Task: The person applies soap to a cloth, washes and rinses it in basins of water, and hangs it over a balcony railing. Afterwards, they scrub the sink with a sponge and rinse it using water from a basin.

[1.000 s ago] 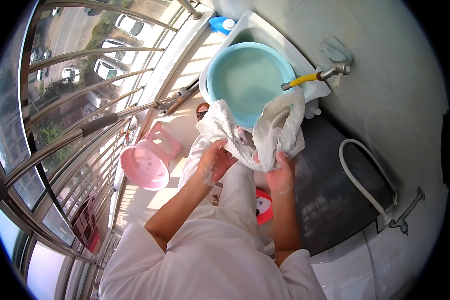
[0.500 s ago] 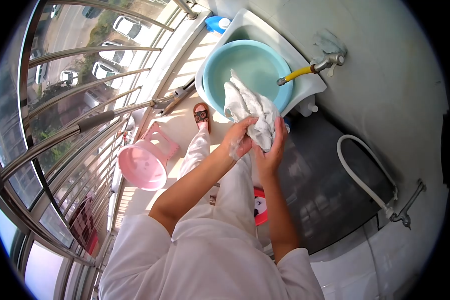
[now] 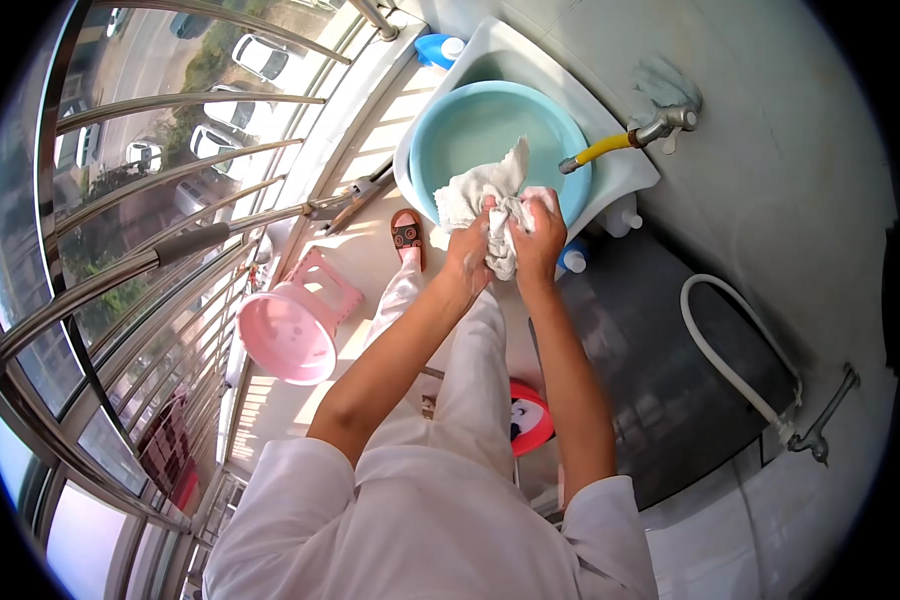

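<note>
A bunched white cloth [image 3: 500, 180] hangs over the near rim of a light blue basin [image 3: 435, 120] that holds water. My left hand [image 3: 470, 250] grips the cloth from the left, with some suds on the wrist. From the right, my right hand [image 3: 538, 240] is closed around the same cloth, close beside the left. A loose corner of the cloth sticks up toward the water, and a short end dangles between my hands. The basin stands in a white sink [image 3: 610, 165].
A yellow-hosed tap [image 3: 610, 147] reaches over the basin's right side. Bottles [image 3: 440, 48] stand around the sink. A dark panel [image 3: 660, 370] and white hose [image 3: 715, 350] lie right. A pink basin [image 3: 288, 335], a pink stool [image 3: 332, 285] and metal railings [image 3: 185, 245] are left.
The cloth has gone from hanging lengthwise to being bunched and squeezed between my hands. My right hand has moved up and closed into a fist around it.
</note>
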Tool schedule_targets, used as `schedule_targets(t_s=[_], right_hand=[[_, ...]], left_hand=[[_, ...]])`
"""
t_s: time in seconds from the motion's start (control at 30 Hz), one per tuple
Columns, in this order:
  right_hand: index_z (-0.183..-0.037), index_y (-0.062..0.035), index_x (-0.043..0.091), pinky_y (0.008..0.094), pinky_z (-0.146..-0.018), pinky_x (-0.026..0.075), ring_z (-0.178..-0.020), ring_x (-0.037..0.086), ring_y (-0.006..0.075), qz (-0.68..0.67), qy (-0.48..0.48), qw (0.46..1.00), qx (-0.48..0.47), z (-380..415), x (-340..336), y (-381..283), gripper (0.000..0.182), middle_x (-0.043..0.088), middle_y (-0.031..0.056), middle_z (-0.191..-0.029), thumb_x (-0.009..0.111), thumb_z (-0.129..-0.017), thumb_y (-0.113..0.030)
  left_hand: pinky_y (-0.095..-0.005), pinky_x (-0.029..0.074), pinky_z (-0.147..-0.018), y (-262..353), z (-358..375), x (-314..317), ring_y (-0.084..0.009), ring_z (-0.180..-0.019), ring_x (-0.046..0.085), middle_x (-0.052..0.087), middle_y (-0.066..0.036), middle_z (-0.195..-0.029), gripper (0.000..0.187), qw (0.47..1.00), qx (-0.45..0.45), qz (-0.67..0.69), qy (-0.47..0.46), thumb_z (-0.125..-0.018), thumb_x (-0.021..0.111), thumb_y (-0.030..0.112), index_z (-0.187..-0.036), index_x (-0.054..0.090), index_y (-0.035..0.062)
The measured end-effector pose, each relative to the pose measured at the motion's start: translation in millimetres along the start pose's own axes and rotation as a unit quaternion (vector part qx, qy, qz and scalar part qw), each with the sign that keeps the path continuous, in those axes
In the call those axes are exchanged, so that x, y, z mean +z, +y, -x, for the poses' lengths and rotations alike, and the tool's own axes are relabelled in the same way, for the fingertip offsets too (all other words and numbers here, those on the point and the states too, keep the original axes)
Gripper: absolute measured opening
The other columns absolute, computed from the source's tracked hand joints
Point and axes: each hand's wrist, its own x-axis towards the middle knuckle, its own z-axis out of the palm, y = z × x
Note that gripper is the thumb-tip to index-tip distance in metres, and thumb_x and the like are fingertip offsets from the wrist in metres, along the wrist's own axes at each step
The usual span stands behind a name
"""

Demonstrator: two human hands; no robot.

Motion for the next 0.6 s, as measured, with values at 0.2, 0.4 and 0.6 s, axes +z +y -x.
schedule_targets(t_s=[0.2,0.4,0.6], right_hand=[[-0.084,-0.0012,0.05,0.036,-0.071,0.046,-0.074,0.057,0.0316,-0.06,-0.035,0.992,0.108,35,10,-8,0.028,0.055,0.0137,-0.079,0.069,-0.065,0.003],[-0.134,-0.0047,0.035,0.036,-0.101,0.035,-0.119,0.045,0.0228,-0.5,-0.091,0.812,0.287,43,-17,54,0.054,0.045,0.0117,-0.13,0.054,-0.09,-0.03],[-0.138,-0.0061,0.038,0.0325,-0.101,0.035,-0.122,0.044,0.0208,-0.502,-0.316,0.768,0.243,-30,-40,18,0.061,0.048,0.0104,-0.132,0.06,-0.087,-0.03]], left_hand=[[-0.031,0.049,-0.062,-3,-23,-15,-0.0165,-0.075,0.06,0.061,-0.006,-0.09,0.051,0.992,0.105,-0.073,-0.025,-0.083,0.069,0.042,-0.108,0.056,0.0009],[-0.0357,0.051,-0.085,24,16,-11,-0.0215,-0.105,0.058,0.058,-0.012,-0.119,0.067,0.972,0.023,-0.175,-0.154,-0.08,0.074,0.034,-0.13,0.045,0.0005],[-0.0282,0.043,-0.093,35,32,-11,-0.0179,-0.108,0.056,0.06,-0.008,-0.116,0.062,0.852,0.04,-0.442,-0.278,-0.078,0.077,0.028,-0.128,0.048,0.0029]])
